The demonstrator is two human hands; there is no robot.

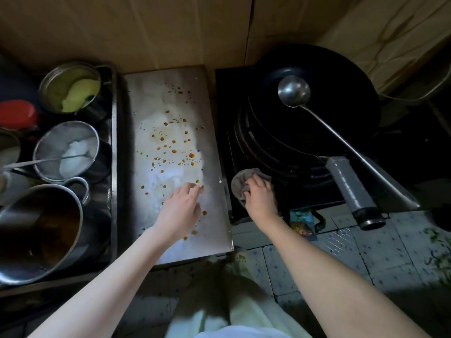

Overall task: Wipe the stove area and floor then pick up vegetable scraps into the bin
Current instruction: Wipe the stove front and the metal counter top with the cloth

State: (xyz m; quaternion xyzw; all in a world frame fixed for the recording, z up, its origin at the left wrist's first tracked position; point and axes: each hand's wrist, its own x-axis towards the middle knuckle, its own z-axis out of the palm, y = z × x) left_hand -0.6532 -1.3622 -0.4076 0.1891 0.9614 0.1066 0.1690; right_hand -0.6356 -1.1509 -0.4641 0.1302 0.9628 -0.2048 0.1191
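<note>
Head view: grips a bunched grey cloth [238, 185] in the right hand [260, 198], curled fingers on top, cloth sticking out left of the knuckles, pressed on the near left corner of the black stove [225, 106], below the wok [329, 81]. Spreads the left hand [180, 211] loose and empty over the steel counter [151, 93], fingertips among orange spatters [173, 150]. Green scraps [439, 254] on the tiled floor [366, 252], far right, well apart from both hands.

wok [317, 98] on stove [244, 147], ladle [294, 91] inside
</note>
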